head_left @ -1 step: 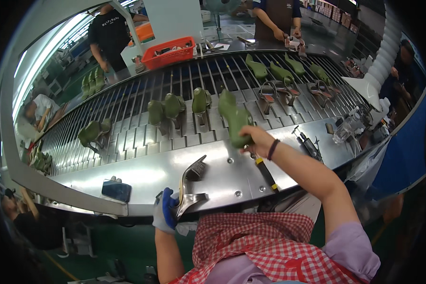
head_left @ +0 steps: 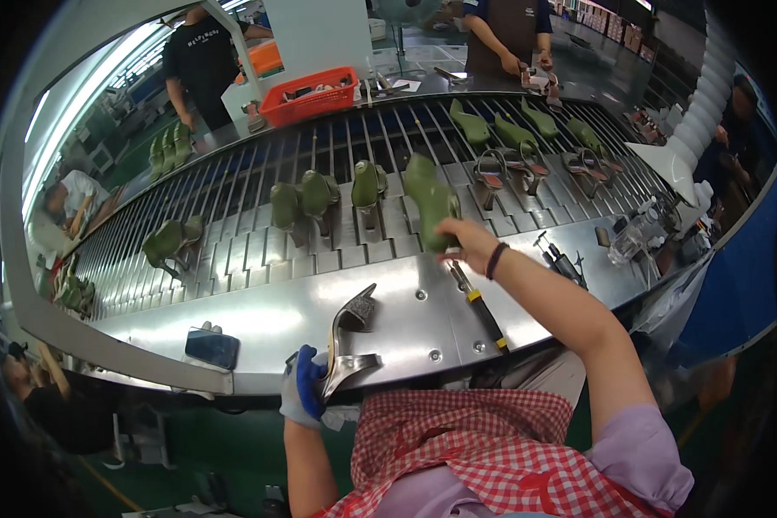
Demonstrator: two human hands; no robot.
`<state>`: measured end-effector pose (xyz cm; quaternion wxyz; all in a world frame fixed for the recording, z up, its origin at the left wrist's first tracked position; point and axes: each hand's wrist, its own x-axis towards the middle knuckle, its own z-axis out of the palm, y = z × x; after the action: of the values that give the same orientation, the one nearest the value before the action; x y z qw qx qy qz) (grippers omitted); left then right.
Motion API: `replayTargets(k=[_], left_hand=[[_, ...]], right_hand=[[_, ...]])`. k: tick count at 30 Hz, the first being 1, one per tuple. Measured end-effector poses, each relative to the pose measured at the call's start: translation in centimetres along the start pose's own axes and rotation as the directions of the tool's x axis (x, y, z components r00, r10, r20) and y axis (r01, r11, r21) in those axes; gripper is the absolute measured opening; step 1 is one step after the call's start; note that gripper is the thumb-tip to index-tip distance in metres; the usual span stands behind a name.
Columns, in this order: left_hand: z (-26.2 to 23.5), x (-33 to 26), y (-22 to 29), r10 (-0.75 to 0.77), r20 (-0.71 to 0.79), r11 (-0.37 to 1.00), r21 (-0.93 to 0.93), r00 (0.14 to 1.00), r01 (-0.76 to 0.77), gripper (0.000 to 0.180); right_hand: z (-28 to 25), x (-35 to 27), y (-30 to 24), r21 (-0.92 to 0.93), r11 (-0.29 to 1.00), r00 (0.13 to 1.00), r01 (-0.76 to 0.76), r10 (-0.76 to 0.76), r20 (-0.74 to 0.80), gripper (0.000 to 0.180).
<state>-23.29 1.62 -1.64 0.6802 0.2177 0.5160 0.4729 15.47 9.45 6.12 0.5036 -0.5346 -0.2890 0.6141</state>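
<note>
My right hand, fingers closed on the green shoe last, has edged toward twelve. The last, over the slatted conveyor, runs eleven to five, far tip at eleven. At its seven, my gloved left hand still grips the silver shoe.

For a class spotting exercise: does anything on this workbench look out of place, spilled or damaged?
No spill or damage stands out. Mildly odd: a dark phone lies on the metal worktop, left of the shoe in the gloved left hand; it looks like a personal item, not work equipment.
</note>
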Motion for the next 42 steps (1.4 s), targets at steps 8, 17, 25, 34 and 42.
replayTargets(k=[8, 17, 25, 34, 42], left_hand=[[2.7, -2.3, -0.4, 0.411, -0.271, 0.91, 0.065, 0.87, -0.41, 0.079], [1.7, -0.9, 1.4, 0.415, 0.322, -0.165, 0.946, 0.851, -0.278, 0.053], [3.7, -1.4, 2.4, 0.144, 0.266, 0.964, 0.182, 0.953, -0.196, 0.041], [8.5, -5.1, -1.3, 0.103, 0.649, 0.803, -0.501, 0.754, 0.322, 0.072], [10.1, -5.8, -2.8, 0.114, 0.76, 0.687, -0.526, 0.64, 0.502, 0.07]], right_hand=[[-2.8, 2.2, 1.0, -0.455, 0.768, 0.827, 0.451, -0.551, -0.11, 0.037], [-5.4, -12.4, 6.5, -0.935, -0.037, 0.832, 0.354, -0.444, 0.332, 0.031], [-6.1, -13.9, 8.3, -0.811, -0.446, 0.818, 0.378, -0.249, 0.518, 0.051], [-5.0, -12.3, 8.4, -0.869, -0.121, 0.743, 0.48, -0.47, 0.476, 0.033], [0.8, -19.6, 6.2, -0.181, 0.501, 0.46, 0.846, -0.859, -0.223, 0.046]])
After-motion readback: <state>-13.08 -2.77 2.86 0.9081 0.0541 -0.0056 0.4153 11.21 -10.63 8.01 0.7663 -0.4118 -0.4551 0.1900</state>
